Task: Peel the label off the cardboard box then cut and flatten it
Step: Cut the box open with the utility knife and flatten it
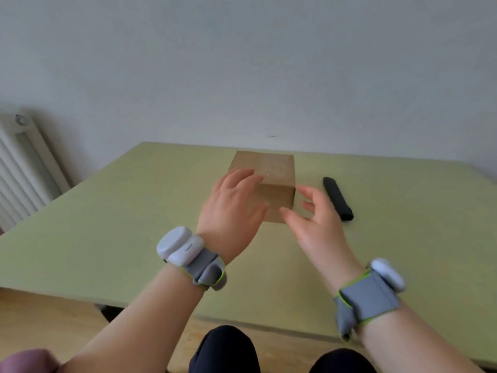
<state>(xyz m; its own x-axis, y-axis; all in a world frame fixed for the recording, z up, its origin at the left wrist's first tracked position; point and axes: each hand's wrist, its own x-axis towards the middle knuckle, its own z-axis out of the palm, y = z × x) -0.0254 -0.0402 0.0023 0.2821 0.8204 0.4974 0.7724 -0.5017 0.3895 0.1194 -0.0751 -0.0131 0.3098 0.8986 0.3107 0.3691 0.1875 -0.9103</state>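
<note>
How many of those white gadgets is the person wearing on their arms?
2. One white gadget sits on a grey strap on the left wrist, near the middle of the picture. The other is strapped to the right wrist, lower right. None seem hidden.

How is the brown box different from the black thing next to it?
The cardboard box is brown and blocky, while the black tool is dark, long and slim. The box stands taller; the tool lies flat. Both open hands reach around the box, left hand and right hand, but nobody touches the tool. Both sit on the green table.
</note>
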